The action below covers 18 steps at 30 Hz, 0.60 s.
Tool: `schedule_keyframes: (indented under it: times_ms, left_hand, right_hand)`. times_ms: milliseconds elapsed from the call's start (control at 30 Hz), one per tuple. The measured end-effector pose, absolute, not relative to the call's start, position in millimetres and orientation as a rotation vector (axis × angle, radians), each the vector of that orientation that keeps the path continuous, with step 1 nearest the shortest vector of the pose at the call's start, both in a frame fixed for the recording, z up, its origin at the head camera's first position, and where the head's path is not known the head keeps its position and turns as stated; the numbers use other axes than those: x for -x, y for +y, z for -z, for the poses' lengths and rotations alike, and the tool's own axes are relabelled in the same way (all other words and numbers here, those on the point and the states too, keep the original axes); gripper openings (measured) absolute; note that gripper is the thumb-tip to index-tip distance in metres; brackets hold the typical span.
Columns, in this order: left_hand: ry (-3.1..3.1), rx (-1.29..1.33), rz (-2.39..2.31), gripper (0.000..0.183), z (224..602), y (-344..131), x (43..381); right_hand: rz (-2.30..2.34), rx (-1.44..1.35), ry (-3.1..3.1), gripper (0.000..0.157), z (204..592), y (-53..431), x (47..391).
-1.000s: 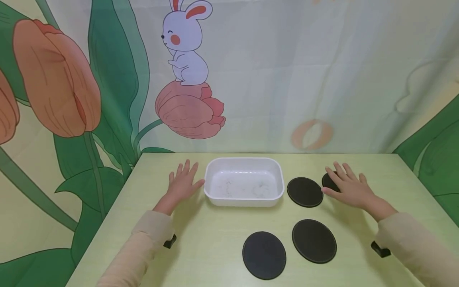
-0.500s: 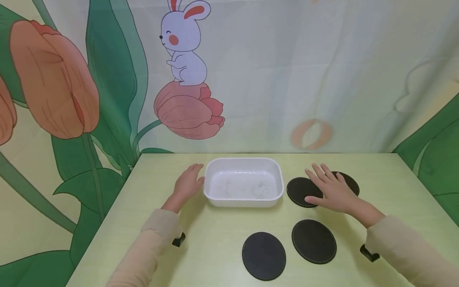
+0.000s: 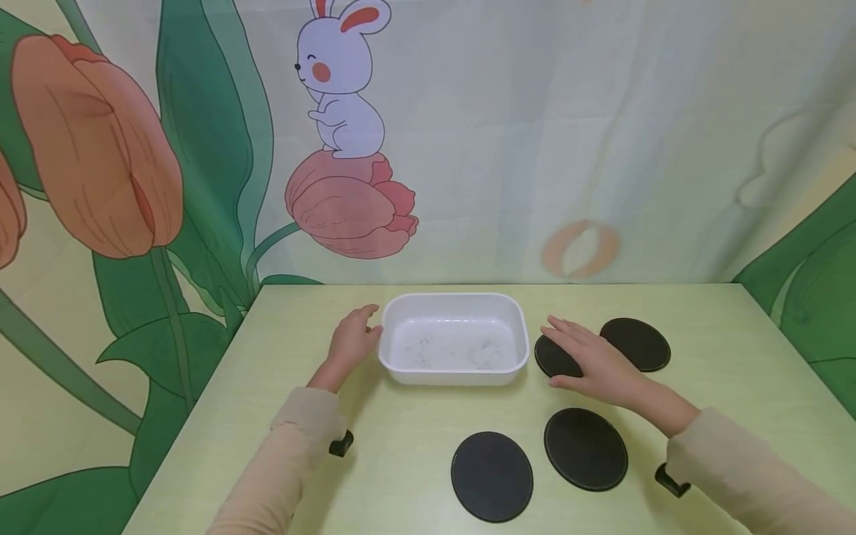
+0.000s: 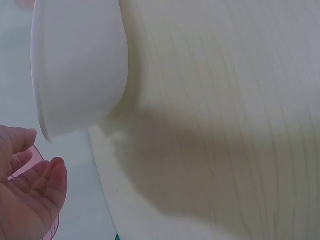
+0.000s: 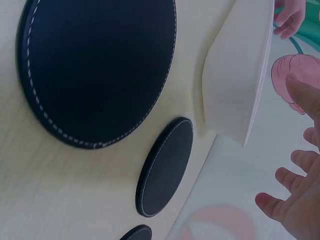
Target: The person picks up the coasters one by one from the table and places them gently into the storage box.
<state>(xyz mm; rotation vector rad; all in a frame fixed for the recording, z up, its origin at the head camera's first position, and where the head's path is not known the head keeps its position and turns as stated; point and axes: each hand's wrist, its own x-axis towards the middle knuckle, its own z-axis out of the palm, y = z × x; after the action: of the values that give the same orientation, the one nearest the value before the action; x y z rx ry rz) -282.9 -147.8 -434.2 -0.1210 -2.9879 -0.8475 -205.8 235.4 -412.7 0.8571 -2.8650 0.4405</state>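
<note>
A white rectangular basin (image 3: 455, 378) stands near the back of the table. Just off its left end is my left hand (image 3: 351, 343), fingers loosely bent and holding nothing; in the left wrist view a small gap parts the fingers (image 4: 58, 175) from the rim. My right hand (image 3: 598, 368) hovers with its fingers stretched toward the basin, over a round black coaster (image 3: 555, 358) that it partly hides. Behind the hand lies another coaster (image 3: 638, 344). The right wrist view shows pale stitching round the edge of a near coaster (image 5: 100, 70).
Toward the front of the table (image 3: 394, 461) lie two more black coasters, one at the right (image 3: 585, 449) and one further left (image 3: 492, 477). A cloth (image 3: 495, 148) printed with tulips and a rabbit hangs behind the table. Each sleeve has a small black device at the wrist.
My right hand has moved left, from over the far-right coaster to beside the basin's right side. My left hand has shifted slightly right, its spread fingers now more bent.
</note>
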Motion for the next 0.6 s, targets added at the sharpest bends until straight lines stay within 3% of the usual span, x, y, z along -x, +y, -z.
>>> schedule_keyframes:
  times_ms: [600]
  left_hand:
    - [-2.910, 0.015, 1.224, 0.044, 442, -148, 285]
  right_hand:
    - [-1.022, -0.958, -2.913, 0.069, 420, 208, 195]
